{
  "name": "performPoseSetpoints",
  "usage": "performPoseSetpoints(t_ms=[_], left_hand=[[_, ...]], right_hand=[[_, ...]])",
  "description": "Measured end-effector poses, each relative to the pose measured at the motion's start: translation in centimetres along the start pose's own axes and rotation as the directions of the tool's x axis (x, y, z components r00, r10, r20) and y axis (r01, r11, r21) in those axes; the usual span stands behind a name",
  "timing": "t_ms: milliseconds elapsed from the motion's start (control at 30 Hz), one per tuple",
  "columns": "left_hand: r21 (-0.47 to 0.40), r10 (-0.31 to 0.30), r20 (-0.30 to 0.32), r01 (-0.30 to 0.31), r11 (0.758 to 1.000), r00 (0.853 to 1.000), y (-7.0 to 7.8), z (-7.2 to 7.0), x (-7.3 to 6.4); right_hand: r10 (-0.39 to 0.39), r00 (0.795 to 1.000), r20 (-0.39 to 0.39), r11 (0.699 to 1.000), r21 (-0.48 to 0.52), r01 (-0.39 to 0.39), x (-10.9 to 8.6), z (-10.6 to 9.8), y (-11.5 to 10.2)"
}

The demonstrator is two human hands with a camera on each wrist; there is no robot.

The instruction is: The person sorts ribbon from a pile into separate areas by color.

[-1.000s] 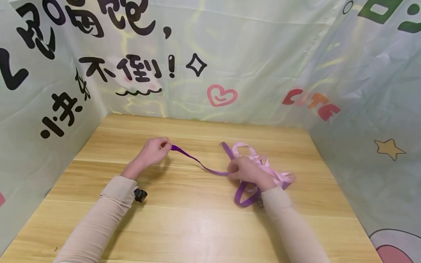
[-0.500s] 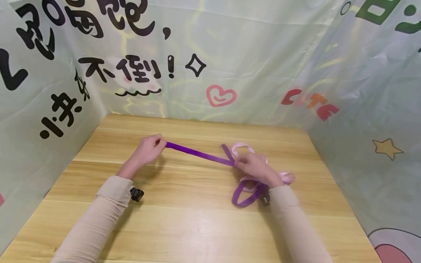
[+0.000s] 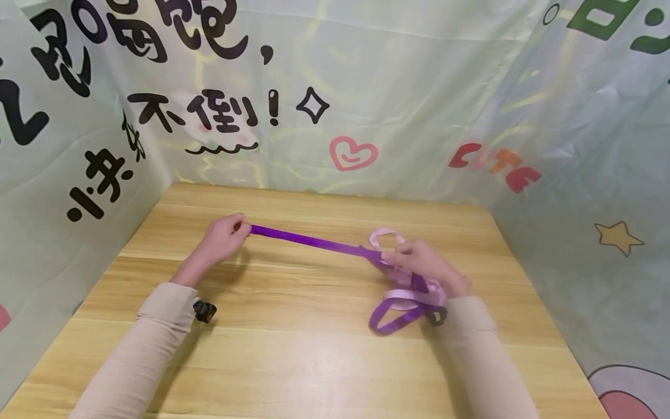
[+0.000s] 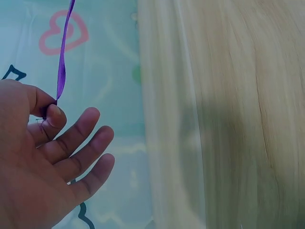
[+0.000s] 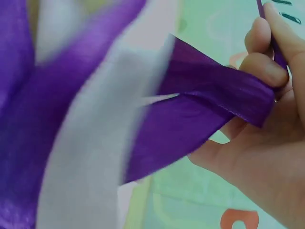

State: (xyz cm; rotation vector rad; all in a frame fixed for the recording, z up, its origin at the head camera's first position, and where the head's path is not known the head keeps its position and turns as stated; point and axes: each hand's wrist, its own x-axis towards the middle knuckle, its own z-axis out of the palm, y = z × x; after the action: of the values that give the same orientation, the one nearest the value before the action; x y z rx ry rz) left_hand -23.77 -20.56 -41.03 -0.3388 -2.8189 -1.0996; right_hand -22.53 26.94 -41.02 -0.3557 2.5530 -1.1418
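Ribbon of glossy purple fabric (image 3: 309,239) stretched nearly straight across the middle of the frame, long axis running left to right and dipping slightly rightward; one end, with fine frayed threads, pinched between thumb and forefinger of the left hand (image 3: 226,237), left of centre, the other three fingers loosely spread in the left wrist view; farther along, held in a narrow pinch by the right hand (image 3: 421,262), right of centre, exact number of gripping fingers impossible to tell; just below that pinch, far nearer to the right hand than to the left, loose tangle of pale pink and purple ribbon loops (image 3: 408,298), flat, soft and curling; in the right wrist view, sheeny folds with crisp edges, the closest strips blurred; underneath, smooth yellow-brown wood-grain table (image 3: 288,361); behind, creased pale green fabric backdrop (image 3: 419,70) with printed pink heart (image 3: 353,156).
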Motion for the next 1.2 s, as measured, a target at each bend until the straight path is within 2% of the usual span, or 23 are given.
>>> performPoseSetpoints(t_ms=[133, 467, 667, 900, 1200], left_hand=[[0.002, -0.013, -0.021, 0.013, 1.000, 1.000, -0.6, -0.6, -0.4], [0.058, -0.046, -0.052, 0.049, 0.997, 0.998, -2.5, -2.3, -0.9], [0.077, -0.068, -0.073, 0.073, 0.994, 0.995, -3.8, -3.6, -1.1], [0.128, -0.076, -0.127, 0.093, 0.987, 0.989, -5.7, -5.3, -1.2], [0.159, -0.105, -0.199, 0.138, 0.978, 0.974, -8.4, -7.2, -1.6]], right_hand=[[0.009, 0.998, -0.059, 1.000, -0.002, -0.009, -0.1, -0.7, 0.3], [-0.042, 0.980, -0.193, 0.999, -0.006, 0.041, -0.1, -1.4, 0.4], [-0.035, 0.985, -0.167, 0.999, -0.023, 0.032, 0.0, -1.6, 0.0], [-0.036, 0.993, -0.114, 0.999, -0.033, 0.032, -0.2, -2.1, -0.3], [-0.076, 0.990, -0.115, 0.993, -0.096, 0.065, -0.1, -2.6, -0.1]])
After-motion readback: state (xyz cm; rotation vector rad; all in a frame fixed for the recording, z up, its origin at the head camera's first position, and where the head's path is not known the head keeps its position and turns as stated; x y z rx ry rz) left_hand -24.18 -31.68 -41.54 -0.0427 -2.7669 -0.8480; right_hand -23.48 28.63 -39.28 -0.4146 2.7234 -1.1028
